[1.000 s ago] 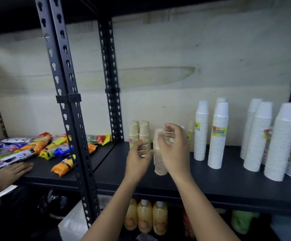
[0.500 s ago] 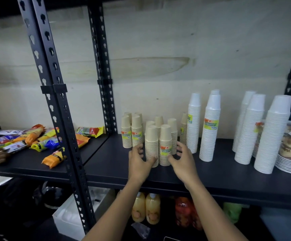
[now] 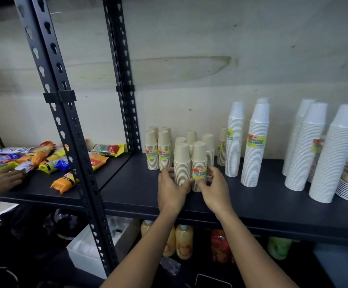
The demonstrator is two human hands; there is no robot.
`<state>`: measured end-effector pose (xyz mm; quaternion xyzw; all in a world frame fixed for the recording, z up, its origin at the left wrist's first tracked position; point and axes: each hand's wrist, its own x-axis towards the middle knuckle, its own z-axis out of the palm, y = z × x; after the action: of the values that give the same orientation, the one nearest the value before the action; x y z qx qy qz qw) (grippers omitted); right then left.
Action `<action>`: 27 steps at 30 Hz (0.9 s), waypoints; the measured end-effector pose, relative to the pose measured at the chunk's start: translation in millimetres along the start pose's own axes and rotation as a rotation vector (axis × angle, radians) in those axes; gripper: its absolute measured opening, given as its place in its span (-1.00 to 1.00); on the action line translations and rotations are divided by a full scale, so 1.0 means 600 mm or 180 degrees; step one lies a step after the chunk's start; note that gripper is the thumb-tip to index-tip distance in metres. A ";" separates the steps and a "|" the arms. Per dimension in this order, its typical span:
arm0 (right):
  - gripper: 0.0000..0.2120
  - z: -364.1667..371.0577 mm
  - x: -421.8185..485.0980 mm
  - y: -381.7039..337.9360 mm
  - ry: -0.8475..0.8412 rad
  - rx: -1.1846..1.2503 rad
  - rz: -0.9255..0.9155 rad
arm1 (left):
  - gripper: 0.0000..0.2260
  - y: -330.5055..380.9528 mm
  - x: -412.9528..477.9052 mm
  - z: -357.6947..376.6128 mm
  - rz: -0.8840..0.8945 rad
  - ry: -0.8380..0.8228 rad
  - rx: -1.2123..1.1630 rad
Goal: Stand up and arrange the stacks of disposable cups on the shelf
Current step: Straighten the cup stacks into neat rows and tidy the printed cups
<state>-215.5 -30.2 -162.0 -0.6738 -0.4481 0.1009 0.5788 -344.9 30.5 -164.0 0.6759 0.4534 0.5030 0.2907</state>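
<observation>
Both hands have closed in since half a second ago. Now the left hand (image 3: 172, 189) curls its grip round the base of a short stack of tan paper cups (image 3: 182, 163), and the right hand (image 3: 214, 188) wraps a twin tan stack with a yellow label (image 3: 199, 161). These two stacks stand upright, touching, on the black metal shelf (image 3: 262, 201). Tall white plastic cup stacks (image 3: 255, 146) stand to the right of the right grip.

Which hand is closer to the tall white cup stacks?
Right. The right hand grips the labelled brown stack, just left of the white stacks; the left hand is farther left, gripping the neighbouring brown stack.
</observation>
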 end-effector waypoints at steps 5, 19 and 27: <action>-0.48 0.001 -0.009 -0.012 0.0132 -0.0242 -0.0084 | -0.48 -0.001 -0.003 -0.022 0.0016 0.0023 -0.0136; -0.51 0.133 -0.065 -0.107 -0.0096 -0.0080 -0.0690 | -0.41 -0.080 0.091 -0.204 -0.0086 0.0205 0.0000; -0.45 0.248 -0.022 -0.116 -0.0003 -0.0294 -0.0289 | -0.45 -0.129 0.154 -0.177 -0.0168 -0.0030 0.0068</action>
<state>-354.5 57.6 -152.3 -0.6787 -0.4826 0.0541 0.5509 -462.0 139.6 -156.7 0.6692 0.4751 0.4871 0.2988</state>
